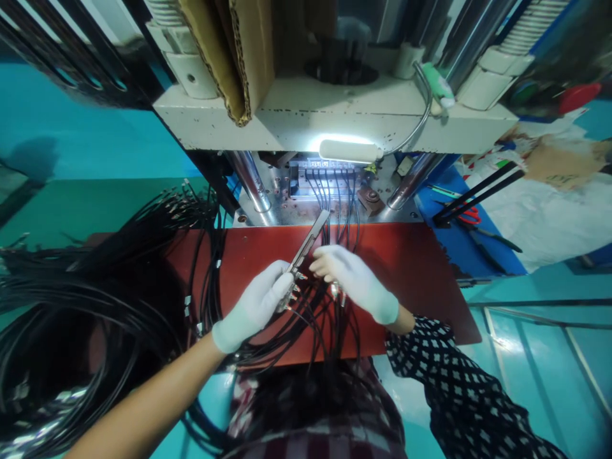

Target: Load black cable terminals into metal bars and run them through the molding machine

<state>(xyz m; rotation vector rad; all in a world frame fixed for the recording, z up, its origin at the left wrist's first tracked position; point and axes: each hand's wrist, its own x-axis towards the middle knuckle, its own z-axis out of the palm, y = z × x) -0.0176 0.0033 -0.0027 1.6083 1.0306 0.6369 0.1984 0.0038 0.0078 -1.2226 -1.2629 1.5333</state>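
Observation:
My left hand (261,303), in a white glove, is closed around a narrow slotted metal bar (308,242). The bar is tilted, its far end pointing up and right toward the machine. Several small metal cable ends (295,290) stick out along the bar's near side, with black cables running down from them. My right hand (356,277), also gloved, is just right of the bar with its fingers curled together. Metal connectors (336,290) show under its palm; what the fingers pinch, if anything, is hidden. Black cables (335,331) hang below both hands over the red board's front edge.
Ahead stands a press with a lit lamp (350,151) above a metal mould (299,185), from which black cables lead out. A red-brown board (411,287) lies in front. Large cable bundles (86,306) fill the left. Pliers (492,239) lie on a blue surface at right.

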